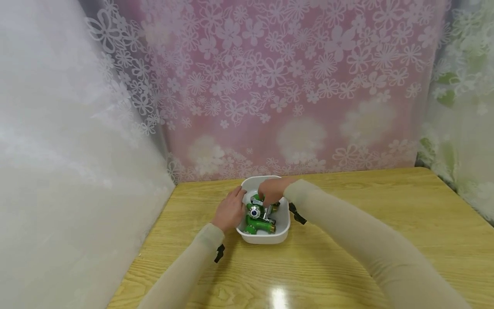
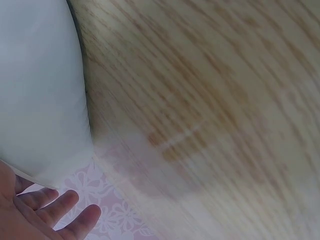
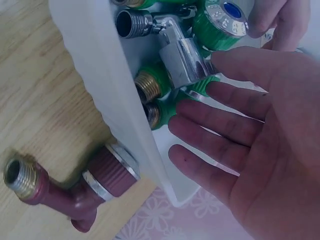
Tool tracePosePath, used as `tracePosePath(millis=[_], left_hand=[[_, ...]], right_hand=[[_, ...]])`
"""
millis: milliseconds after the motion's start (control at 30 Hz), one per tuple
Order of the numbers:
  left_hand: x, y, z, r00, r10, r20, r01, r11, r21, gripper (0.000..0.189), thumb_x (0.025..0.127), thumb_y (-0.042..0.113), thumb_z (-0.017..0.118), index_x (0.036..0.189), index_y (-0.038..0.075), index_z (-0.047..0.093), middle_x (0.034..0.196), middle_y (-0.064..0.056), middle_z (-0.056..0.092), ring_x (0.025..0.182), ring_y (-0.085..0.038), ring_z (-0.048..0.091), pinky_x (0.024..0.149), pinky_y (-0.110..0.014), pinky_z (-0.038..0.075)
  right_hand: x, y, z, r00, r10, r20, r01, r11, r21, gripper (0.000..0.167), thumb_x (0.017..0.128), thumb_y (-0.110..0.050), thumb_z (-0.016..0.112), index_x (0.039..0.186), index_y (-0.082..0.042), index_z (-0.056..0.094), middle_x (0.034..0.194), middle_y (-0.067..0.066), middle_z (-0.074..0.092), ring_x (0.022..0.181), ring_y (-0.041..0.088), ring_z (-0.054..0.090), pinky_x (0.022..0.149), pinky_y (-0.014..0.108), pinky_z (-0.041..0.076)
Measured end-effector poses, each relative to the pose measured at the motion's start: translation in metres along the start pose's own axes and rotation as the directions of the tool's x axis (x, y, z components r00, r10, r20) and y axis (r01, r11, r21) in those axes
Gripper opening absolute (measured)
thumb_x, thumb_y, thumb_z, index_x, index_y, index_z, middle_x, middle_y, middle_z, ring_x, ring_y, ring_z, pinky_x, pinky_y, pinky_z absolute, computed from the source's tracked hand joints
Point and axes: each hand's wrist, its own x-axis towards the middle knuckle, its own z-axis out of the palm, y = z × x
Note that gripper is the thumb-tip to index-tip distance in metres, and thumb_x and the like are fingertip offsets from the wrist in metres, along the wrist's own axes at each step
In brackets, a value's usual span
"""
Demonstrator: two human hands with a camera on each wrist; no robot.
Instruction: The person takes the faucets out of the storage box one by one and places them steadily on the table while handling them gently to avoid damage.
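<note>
A white plastic bin [image 1: 265, 239] holds several green angle valves [image 1: 264, 225] with chrome and brass-coloured threaded ends. My left hand [image 1: 230, 210] rests on the bin's left rim; its fingers look loosely extended in the left wrist view. Reaching over the far right side, my right hand [image 1: 273, 190] is inside the bin. In the right wrist view its fingers are spread and nearly straight, beside a chrome spout [image 3: 182, 62] and a green knob with a blue-centred cap [image 3: 220, 22]. Whether the thumb touches the chrome part is unclear. A maroon angle valve [image 3: 110, 170] lies outside the bin.
The bin stands on a wood-grain table [image 1: 328, 266] near its back edge. Behind hangs a pink flowered curtain [image 1: 251, 107], with a whitish sheet [image 1: 77, 150] at the left. The right forearm crosses the table and hides part of it.
</note>
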Motion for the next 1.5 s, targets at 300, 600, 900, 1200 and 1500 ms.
tracePosePath(millis=[300, 600, 900, 1200, 1500], left_hand=[[0.001, 0.001, 0.001, 1.000, 0.009, -0.015, -0.009, 1.000, 0.004, 0.044, 0.103, 0.016, 0.046, 0.146, 0.006, 0.047, 0.159, -0.013, 0.038, 0.142, -0.032, 0.044, 0.110, -0.050, 0.047], [0.000, 0.001, 0.002, 1.000, -0.002, -0.002, 0.002, 1.000, -0.011, 0.044, 0.104, 0.016, 0.046, 0.147, 0.006, 0.046, 0.160, -0.013, 0.036, 0.143, -0.032, 0.043, 0.111, -0.051, 0.045], [-0.001, 0.001, 0.001, 1.000, 0.000, -0.006, 0.000, 1.000, -0.019, 0.045, 0.103, 0.015, 0.045, 0.147, 0.006, 0.047, 0.160, -0.014, 0.036, 0.143, -0.032, 0.042, 0.111, -0.051, 0.046], [-0.001, 0.000, 0.001, 1.000, -0.001, -0.028, 0.000, 1.000, -0.025, 0.044, 0.103, 0.016, 0.046, 0.146, 0.006, 0.047, 0.159, -0.013, 0.037, 0.141, -0.032, 0.044, 0.110, -0.051, 0.046], [-0.002, 0.001, 0.002, 1.000, -0.004, -0.016, 0.003, 1.000, -0.016, 0.045, 0.103, 0.016, 0.047, 0.146, 0.006, 0.047, 0.159, -0.013, 0.037, 0.142, -0.031, 0.044, 0.110, -0.051, 0.046]], right_hand=[[0.010, 0.001, 0.008, 0.999, 0.012, 0.040, -0.013, 0.999, 0.032, 0.018, 0.091, -0.024, 0.070, 0.107, -0.019, 0.072, 0.091, -0.006, 0.068, 0.075, 0.011, 0.059, 0.070, 0.031, 0.050], [0.001, -0.010, 0.007, 0.999, 0.008, 0.042, -0.009, 0.999, 0.031, 0.010, 0.092, -0.020, 0.070, 0.102, -0.018, 0.070, 0.088, -0.006, 0.067, 0.072, 0.011, 0.057, 0.065, 0.028, 0.047], [-0.008, -0.012, 0.009, 0.999, -0.030, 0.038, 0.029, 1.000, 0.010, 0.005, 0.095, -0.022, 0.068, 0.098, -0.019, 0.069, 0.081, -0.007, 0.066, 0.069, 0.007, 0.057, 0.064, 0.025, 0.048], [-0.019, -0.009, 0.004, 0.997, -0.077, 0.024, 0.078, 0.996, -0.040, 0.006, 0.097, -0.020, 0.065, 0.092, -0.018, 0.067, 0.076, -0.008, 0.058, 0.067, 0.008, 0.046, 0.064, 0.027, 0.038], [-0.043, -0.007, -0.008, 0.994, -0.106, -0.038, 0.108, 0.994, 0.036, 0.020, 0.097, -0.020, 0.067, 0.116, -0.014, 0.068, 0.106, -0.007, 0.068, 0.089, 0.008, 0.060, 0.081, 0.032, 0.053]])
